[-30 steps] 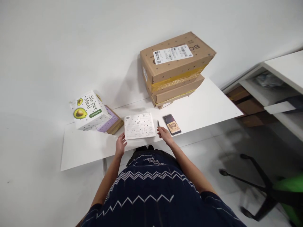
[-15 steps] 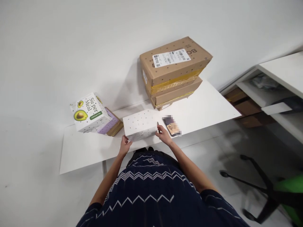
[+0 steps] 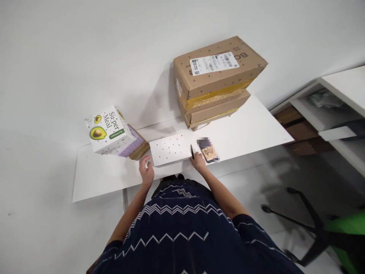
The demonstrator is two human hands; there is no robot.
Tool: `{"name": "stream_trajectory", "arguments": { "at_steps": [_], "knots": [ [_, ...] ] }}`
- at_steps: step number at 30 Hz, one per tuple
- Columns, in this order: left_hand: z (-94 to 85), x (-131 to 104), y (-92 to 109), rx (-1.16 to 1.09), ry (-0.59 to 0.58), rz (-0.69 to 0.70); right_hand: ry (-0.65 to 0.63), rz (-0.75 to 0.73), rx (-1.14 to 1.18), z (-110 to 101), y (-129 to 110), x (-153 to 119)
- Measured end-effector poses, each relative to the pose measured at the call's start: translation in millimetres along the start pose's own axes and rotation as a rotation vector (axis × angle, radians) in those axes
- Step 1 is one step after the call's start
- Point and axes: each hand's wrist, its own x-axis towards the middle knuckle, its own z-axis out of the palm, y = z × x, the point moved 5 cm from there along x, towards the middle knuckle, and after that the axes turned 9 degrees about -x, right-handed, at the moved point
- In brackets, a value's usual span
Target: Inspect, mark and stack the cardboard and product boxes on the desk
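Note:
A white box (image 3: pixel 170 149) marked with small dark rings and dots lies on the white table (image 3: pixel 105 178) in front of me. My left hand (image 3: pixel 146 170) is just off the box's left end, holding nothing, its thumb and fingers curved apart. By the right end, my right hand (image 3: pixel 197 161) is closed round a dark pen (image 3: pixel 192 151) that points away from me. To the right of that hand rests a flat item, probably a phone (image 3: pixel 208 150), its surface blurred by pixels.
A white box with avocado pictures (image 3: pixel 110 131) is stacked on purple and brown boxes (image 3: pixel 139 146) at left. Taped cardboard boxes (image 3: pixel 216 78) stand against the wall. At right are a shelf unit (image 3: pixel 342 85) and a chair with black legs (image 3: pixel 309 213).
Both hands were on the white box, which showed a tall front side. Now it sits lower and flat, my left hand has let go, and the pen shows more clearly in my right.

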Motion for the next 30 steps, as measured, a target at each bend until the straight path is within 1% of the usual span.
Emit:
{"name": "stream_trajectory", "arguments": {
  "at_steps": [2, 4, 7, 10, 11, 13, 15, 16, 18, 19, 20, 22, 24, 26, 28, 30],
  "knots": [
    [18.7, 4.8, 22.0, 0.034, -0.118, 0.112, -0.013, 0.011, 0.003, 3.7, -5.4, 3.5],
    [39.6, 10.3, 34.6, 0.083, -0.230, 0.175, -0.018, 0.012, 0.016, 3.1, -9.0, 6.2],
    [68.0, 21.1, 38.7, 0.157, -0.338, 0.226, -0.022, 0.006, 0.036, -7.3, -6.0, 5.4],
    [86.0, 33.1, 32.5, 0.208, -0.334, 0.202, 0.002, -0.036, 0.075, -28.7, 7.0, -6.1],
    [89.8, 36.2, 29.5, 0.226, -0.324, 0.176, 0.018, -0.064, 0.143, -38.3, 12.0, -12.3],
    [95.7, 39.4, 24.4, 0.261, -0.318, 0.127, 0.041, -0.122, 0.382, -60.0, 20.5, -27.1],
    [100.2, 38.0, 21.6, 0.274, -0.334, 0.105, 0.009, -0.189, 0.679, -82.3, 21.8, -43.0],
    [101.6, 35.9, 21.2, 0.269, -0.339, 0.106, -0.024, -0.227, 0.802, -92.9, 18.3, -50.8],
    [103.3, 29.8, 21.9, 0.275, -0.343, 0.123, -0.079, -0.326, 0.985, -112.6, 2.9, -65.3],
    [103.7, 26.1, 22.6, 0.299, -0.345, 0.135, -0.087, -0.377, 1.038, -120.8, -7.8, -71.7],
    [104.1, 22.3, 23.4, 0.340, -0.352, 0.151, -0.080, -0.418, 1.059, -127.2, -19.7, -77.0],
    [104.3, 15.3, 25.4, 0.468, -0.366, 0.191, -0.029, -0.472, 1.032, -134.2, -45.0, -84.4],
    [103.9, 9.6, 29.4, 0.592, -0.368, 0.263, 0.036, -0.487, 0.969, -134.0, -69.1, -87.3],
    [105.0, 3.5, 35.7, 0.653, -0.380, 0.376, 0.068, -0.499, 0.919, -128.2, -89.5, -86.8],
    [107.9, -4.3, 41.9, 0.640, -0.417, 0.496, 0.044, -0.535, 0.896, -118.2, -104.6, -83.7],
    [111.7, -12.8, 45.6, 0.608, -0.467, 0.577, 0.008, -0.572, 0.873, -106.2, -112.5, -78.5]
  ]
}}
